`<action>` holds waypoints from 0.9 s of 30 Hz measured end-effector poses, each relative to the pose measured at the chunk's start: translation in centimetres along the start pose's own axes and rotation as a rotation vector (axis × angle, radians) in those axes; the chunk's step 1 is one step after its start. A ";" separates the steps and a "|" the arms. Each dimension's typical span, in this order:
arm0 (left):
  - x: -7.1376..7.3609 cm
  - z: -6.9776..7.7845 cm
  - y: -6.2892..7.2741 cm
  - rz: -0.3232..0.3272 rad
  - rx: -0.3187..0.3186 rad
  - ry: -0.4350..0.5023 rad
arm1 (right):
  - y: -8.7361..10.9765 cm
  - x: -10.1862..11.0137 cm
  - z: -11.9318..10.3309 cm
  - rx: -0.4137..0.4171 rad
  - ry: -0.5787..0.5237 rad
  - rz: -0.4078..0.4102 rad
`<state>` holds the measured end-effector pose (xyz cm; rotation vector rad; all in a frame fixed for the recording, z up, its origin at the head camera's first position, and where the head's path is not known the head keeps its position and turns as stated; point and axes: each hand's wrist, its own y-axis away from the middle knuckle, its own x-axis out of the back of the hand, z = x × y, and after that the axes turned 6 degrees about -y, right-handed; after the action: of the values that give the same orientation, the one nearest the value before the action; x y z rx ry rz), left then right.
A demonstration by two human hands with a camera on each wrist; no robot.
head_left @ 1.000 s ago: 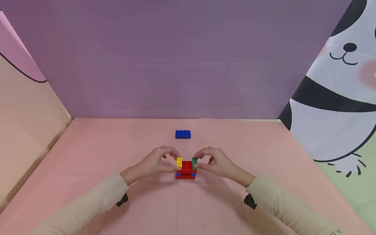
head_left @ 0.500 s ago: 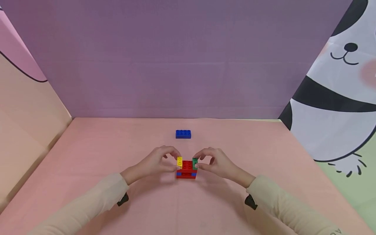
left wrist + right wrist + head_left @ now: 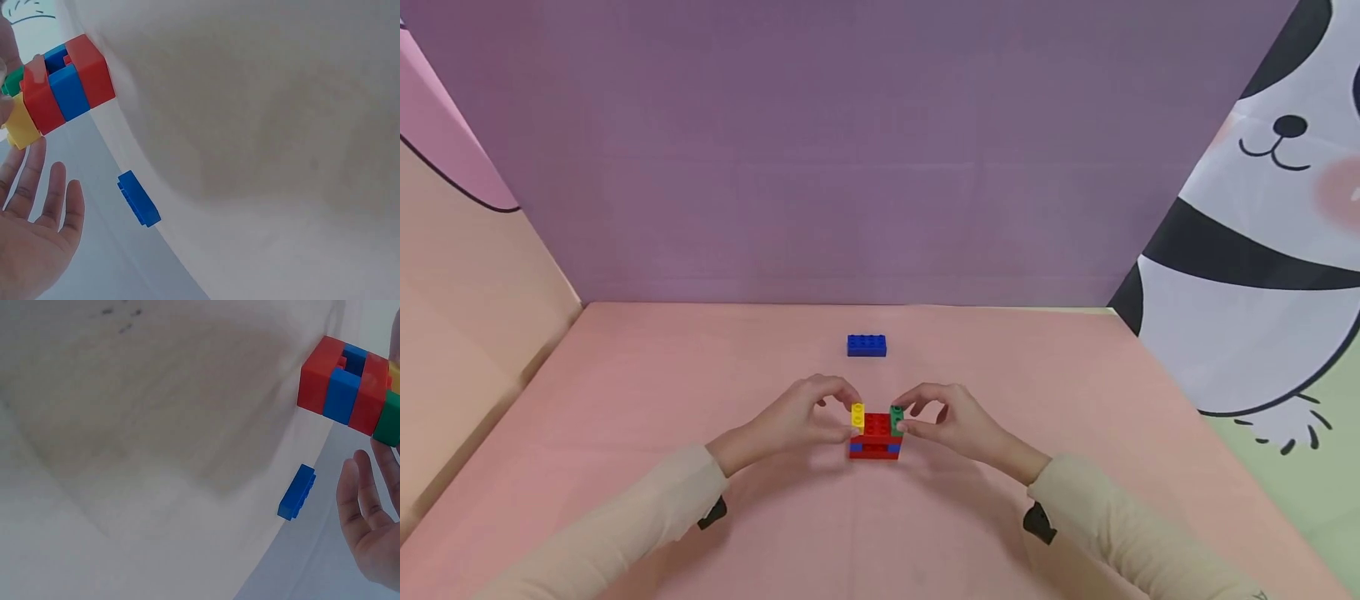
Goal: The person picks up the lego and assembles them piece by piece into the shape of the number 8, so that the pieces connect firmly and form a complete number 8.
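A small stack of building bricks stands on the table between both hands. Its base is a red brick (image 3: 94, 72), with blue bricks (image 3: 70, 92) above it at the two ends and another red brick (image 3: 877, 426) over those. On top, a yellow brick (image 3: 857, 417) sits at the left end and a green brick (image 3: 897, 421) at the right. My left hand (image 3: 808, 414) pinches the yellow brick between thumb and fingers. The green brick is pinched likewise by my right hand (image 3: 951, 422). Both wrist views show the remaining fingers extended beside the stack.
Behind the stack lies a separate blue brick (image 3: 867, 346), studs up, on the pink tabletop (image 3: 737, 350). A purple panel (image 3: 850, 150) rises at the table's back edge. Patterned side panels, one with a panda (image 3: 1247, 333), flank the table.
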<state>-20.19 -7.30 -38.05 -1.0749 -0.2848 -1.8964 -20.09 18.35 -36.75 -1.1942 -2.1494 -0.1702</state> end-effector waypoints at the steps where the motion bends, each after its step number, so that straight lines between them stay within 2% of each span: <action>1: 0.0 0.0 0.0 0.002 -0.002 -0.006 | 0.0 0.0 0.0 -0.003 -0.003 0.002; 9: 0.2 0.2 0.1 0.007 -0.006 -0.034 | 0.0 -0.3 0.2 -0.040 -0.022 0.009; 16: 0.2 0.3 0.2 0.009 0.009 -0.035 | 0.0 -0.4 0.0 -0.030 -0.011 0.013; 27: 0.1 0.3 0.0 0.004 0.012 -0.048 | 0.1 -0.2 0.0 -0.050 -0.011 -0.017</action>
<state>-19.99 -7.21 -37.74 -1.1136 -0.3209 -1.8645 -19.95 18.29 -36.84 -1.2082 -2.1774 -0.2266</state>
